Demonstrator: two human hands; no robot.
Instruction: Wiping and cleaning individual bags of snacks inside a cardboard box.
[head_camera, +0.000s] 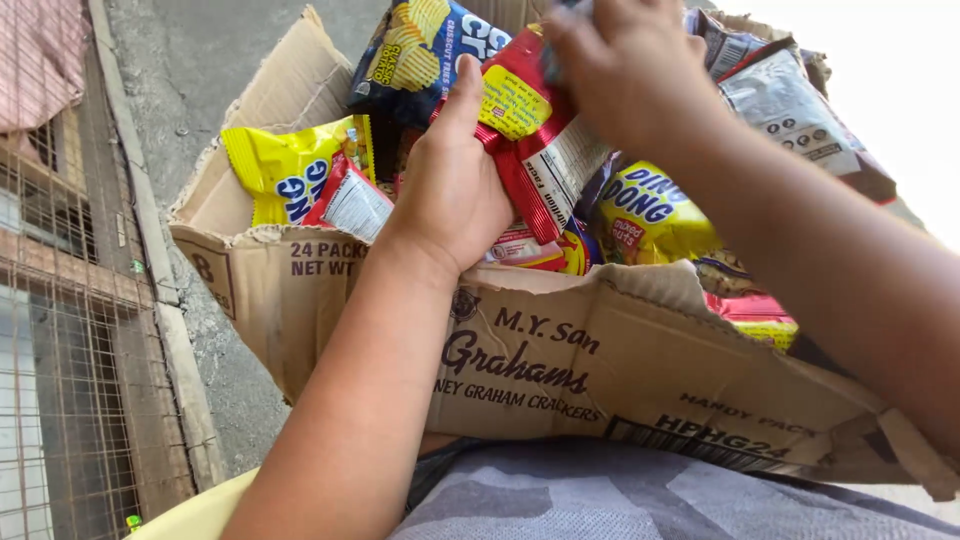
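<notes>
Inside the open cardboard box (560, 350) held against the person's lap, the left hand (455, 180) grips a red snack packet (535, 150) — thumb up along its front, fingers curled behind. The packet's long axis leans up and to the left, its upper end toward the right hand (620, 65), which pinches a grey packet (775, 95) just above it. Yellow packets (290, 175) lie left and right — the left hand is nearer.
</notes>
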